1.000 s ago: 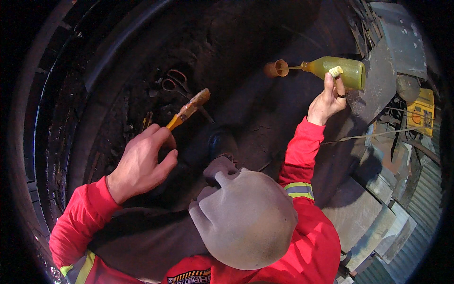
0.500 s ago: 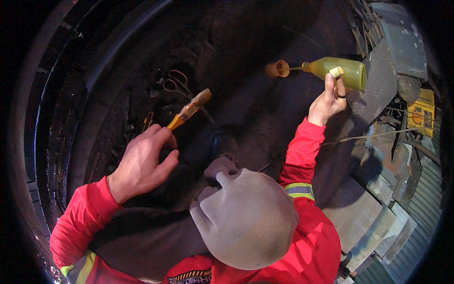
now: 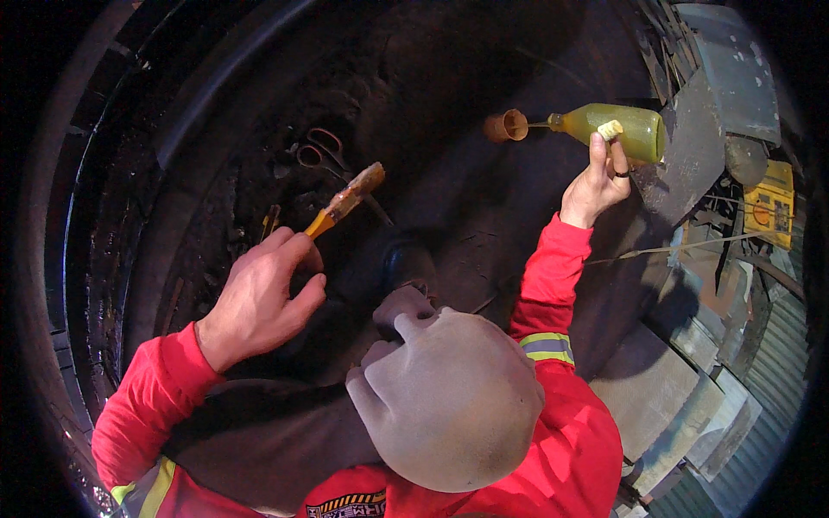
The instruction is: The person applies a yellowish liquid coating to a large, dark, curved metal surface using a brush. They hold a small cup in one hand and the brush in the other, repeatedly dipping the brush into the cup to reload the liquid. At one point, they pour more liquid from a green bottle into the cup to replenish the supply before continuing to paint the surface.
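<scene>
**Monitor:** State the condition of each hand, nearest first.

**Operator:** Past my knee [image 3: 449,397], my left hand [image 3: 263,298] grasps the brush [image 3: 347,198], bristles pointing up and away. Farther out, my right hand [image 3: 594,190] pinches the plug [image 3: 610,130] between thumb and finger, in front of the yellow-green bottle [image 3: 641,131]. I cannot tell whether the hidden fingers also support the bottle. Its neck faces the mouth of the copper cup [image 3: 496,128]. A thin strand [image 3: 538,124] spans neck and cup; I cannot confirm what it is.

**Monitor:** List the possible faults and causes.

**Operator:** In my judgement, three:
1. Brush: a loosened grip could drop it, fouling the bristles on the dark floor [image 3: 484,203].
2. Plug: a narrow pinch could slip, and a piece that small would be hard to find in poor light.
3. Bottle: a shift in angle or alignment could send its contents past the cup.

**Monitor:** Give the counts.

**Operator:** One knee, two hands, one brush, one plug, one bottle, one cup. Beyond the brush, one pair of scissors [image 3: 332,166]. At right, several grey sheets [image 3: 643,393] overlap; I cannot count them exactly. Farther along that side, one yellow box [image 3: 770,203].
</scene>
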`<action>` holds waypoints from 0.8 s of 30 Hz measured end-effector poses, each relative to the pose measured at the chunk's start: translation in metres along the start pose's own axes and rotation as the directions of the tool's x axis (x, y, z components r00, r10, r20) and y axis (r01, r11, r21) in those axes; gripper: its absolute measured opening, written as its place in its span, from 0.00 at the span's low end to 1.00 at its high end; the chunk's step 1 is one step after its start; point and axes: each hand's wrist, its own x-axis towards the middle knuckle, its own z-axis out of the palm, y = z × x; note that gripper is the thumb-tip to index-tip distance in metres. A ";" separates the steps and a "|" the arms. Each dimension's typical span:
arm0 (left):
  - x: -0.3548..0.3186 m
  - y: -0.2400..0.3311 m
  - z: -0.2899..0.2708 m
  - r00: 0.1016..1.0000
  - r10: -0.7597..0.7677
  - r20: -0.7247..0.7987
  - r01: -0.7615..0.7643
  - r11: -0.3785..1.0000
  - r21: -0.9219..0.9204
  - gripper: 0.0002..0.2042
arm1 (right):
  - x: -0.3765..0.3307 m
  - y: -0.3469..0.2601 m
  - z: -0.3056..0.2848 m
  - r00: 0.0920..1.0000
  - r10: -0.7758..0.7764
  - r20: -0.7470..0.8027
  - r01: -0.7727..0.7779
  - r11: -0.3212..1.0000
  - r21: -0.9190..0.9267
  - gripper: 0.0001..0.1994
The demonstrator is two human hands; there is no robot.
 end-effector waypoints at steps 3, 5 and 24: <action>0.000 -0.002 0.002 1.000 0.015 -0.009 -0.015 1.000 0.007 0.09 | 0.000 0.001 -0.001 1.000 -0.001 0.006 0.001 1.000 0.009 0.13; 0.001 -0.004 0.002 0.999 0.031 -0.012 -0.031 0.999 0.013 0.09 | 0.001 -0.001 0.000 1.000 0.012 0.004 -0.012 1.000 0.011 0.13; 0.001 0.003 0.001 1.000 0.015 -0.001 -0.015 1.000 0.014 0.08 | 0.000 0.002 -0.001 0.998 0.070 -0.004 -0.070 0.998 -0.008 0.15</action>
